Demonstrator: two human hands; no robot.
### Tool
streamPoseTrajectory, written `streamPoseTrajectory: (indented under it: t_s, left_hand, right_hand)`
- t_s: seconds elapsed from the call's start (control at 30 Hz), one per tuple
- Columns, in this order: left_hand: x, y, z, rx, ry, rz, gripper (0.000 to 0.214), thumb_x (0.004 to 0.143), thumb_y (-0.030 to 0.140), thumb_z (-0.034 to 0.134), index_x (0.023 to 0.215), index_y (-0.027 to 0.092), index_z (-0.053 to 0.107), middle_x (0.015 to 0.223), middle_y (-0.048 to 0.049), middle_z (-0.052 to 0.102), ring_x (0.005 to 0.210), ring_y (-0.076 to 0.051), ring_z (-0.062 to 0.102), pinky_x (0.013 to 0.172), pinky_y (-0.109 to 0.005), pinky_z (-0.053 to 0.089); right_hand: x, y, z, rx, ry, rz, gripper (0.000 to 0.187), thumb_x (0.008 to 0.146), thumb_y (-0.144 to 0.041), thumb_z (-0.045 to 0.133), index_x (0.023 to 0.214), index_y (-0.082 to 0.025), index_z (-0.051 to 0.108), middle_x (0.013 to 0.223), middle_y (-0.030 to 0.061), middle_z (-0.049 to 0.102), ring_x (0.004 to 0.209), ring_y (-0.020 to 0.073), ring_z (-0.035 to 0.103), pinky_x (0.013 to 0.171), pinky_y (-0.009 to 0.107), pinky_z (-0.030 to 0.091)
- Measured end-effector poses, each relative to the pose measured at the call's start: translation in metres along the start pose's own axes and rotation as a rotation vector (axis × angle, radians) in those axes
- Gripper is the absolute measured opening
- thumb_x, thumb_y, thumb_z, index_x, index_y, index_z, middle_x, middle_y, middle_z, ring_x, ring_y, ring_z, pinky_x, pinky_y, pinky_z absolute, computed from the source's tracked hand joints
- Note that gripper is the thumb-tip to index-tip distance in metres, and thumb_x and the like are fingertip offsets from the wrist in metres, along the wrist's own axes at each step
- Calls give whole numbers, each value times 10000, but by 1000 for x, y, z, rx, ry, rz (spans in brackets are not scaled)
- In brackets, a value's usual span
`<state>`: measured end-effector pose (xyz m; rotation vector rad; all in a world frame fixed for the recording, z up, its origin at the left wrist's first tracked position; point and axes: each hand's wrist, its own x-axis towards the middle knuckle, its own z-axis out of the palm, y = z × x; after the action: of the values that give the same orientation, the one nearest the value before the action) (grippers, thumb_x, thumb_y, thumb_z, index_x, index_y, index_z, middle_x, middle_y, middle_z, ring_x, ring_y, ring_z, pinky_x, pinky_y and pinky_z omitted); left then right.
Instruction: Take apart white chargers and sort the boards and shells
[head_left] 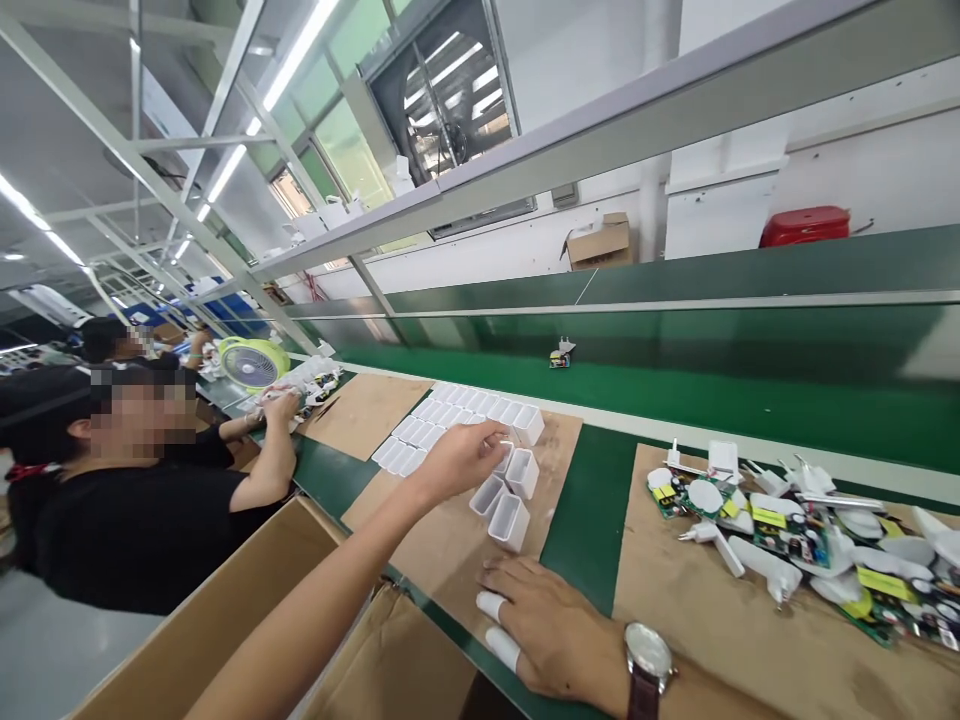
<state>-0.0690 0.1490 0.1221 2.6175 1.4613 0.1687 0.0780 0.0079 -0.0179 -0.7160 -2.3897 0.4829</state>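
My left hand (466,458) reaches over the brown sheet, its fingers curled and pinched at the rim of a small white open-topped plastic box (507,458), which they partly hide. Beside it stand a few similar boxes, one of them the nearest white plastic box (509,522). Behind and left of that hand, several more white boxes (431,420) are packed in rows. My right hand (551,625) lies palm down near the sheet's front edge, fingers stretched out and holding nothing. Two of its fingers wear white finger cots, and a watch (648,652) is on the wrist.
Circuit boards with white plug housings (795,540) are heaped on a brown sheet at right. One circuit board (561,354) sits on the green belt (675,385). Cardboard boxes (397,650) stand along the front edge. A co-worker (135,500) works at left near a green fan (253,362).
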Motion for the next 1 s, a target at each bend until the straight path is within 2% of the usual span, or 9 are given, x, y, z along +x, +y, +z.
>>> streamPoseTrajectory:
  t_s: [0.1,0.17,0.27,0.33,0.5,0.77,0.87,1.0]
  left_hand:
    - [5,8,16,51,-70,-100,450,915,380,657,1332,211,637,926,-38,819,891,-286,769,720,-327,535]
    - [11,12,24,80,-101,-153,505,896,308,651,1385,191,597,926,-47,818,943,-306,768,731,-334,531]
    - [22,11,26,95,-137,-199,613,825,169,645,1431,188,561,936,-31,816,995,-283,762,742,-307,524]
    - [30,9,21,92,-155,-215,666,793,142,651,1449,198,550,931,-12,814,999,-258,761,738,-283,520]
    - [44,1,11,113,-150,-259,695,817,153,631,1501,181,505,985,-14,813,1017,-239,756,775,-278,525]
    - [50,-6,10,205,-145,-337,682,833,186,649,1498,218,505,1016,-33,812,1070,-267,745,815,-301,535]
    - [49,-5,12,242,-143,-344,658,872,215,653,1510,222,493,1042,-55,802,1061,-273,740,859,-338,544]
    - [47,-5,17,280,-141,-336,575,977,342,635,1513,196,488,1105,-90,768,1030,-265,732,925,-432,556]
  right_hand:
    - [0,0,-1,-21,3,-17,327,1031,-302,569,1297,-134,658,1452,123,652,1367,287,583,1231,407,429]
    - [0,-1,-2,-27,-3,-20,328,1038,-310,561,1294,-132,663,1453,124,651,1362,288,586,1227,408,435]
    - [2,-2,-5,-27,-23,-12,323,1035,-312,564,1277,-129,674,1441,125,659,1335,290,601,1206,410,457]
    - [3,-3,-7,-29,-30,-14,316,1023,-301,575,1263,-124,679,1429,128,664,1319,294,609,1191,417,471]
    - [3,-2,-7,-28,-5,-34,299,1021,-290,569,1234,-118,690,1402,126,680,1316,292,607,1192,414,467]
    - [1,2,0,-10,21,-32,321,1020,-306,575,1245,-111,695,1432,132,668,1371,277,579,1264,398,384]
    - [1,1,-2,-5,4,-23,323,1016,-303,577,1246,-111,698,1437,134,667,1373,280,581,1264,404,388]
    - [2,-1,-6,0,-13,-28,331,1010,-286,581,1261,-104,698,1447,144,664,1374,283,584,1257,409,404]
